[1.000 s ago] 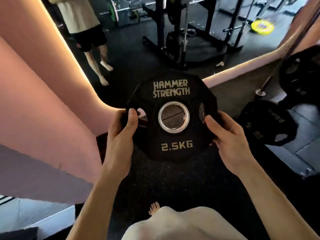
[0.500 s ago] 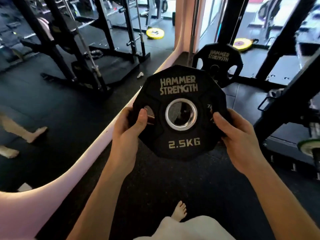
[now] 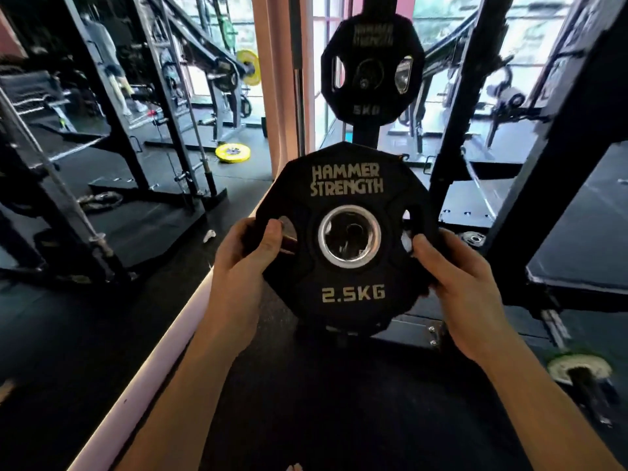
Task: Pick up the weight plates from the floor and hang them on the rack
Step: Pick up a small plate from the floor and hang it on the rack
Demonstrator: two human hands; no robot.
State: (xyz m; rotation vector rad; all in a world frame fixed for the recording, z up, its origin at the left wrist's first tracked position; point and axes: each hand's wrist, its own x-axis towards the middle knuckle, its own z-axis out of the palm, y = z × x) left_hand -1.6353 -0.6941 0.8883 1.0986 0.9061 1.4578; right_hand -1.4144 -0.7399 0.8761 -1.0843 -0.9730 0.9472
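- The 2.5KG plate is held upright at chest level, face toward the person, its steel-ringed hole clear, probably so it can be lined up with a peg.
- The left hand and right hand clamp opposite edges, fingers curled behind, thumbs near the grip slots.
- Just beyond, a 5KG plate already hangs on the rack post.

Yellow plate flat on dark floor, leaning barbell, distant person — blurred, pink ledge
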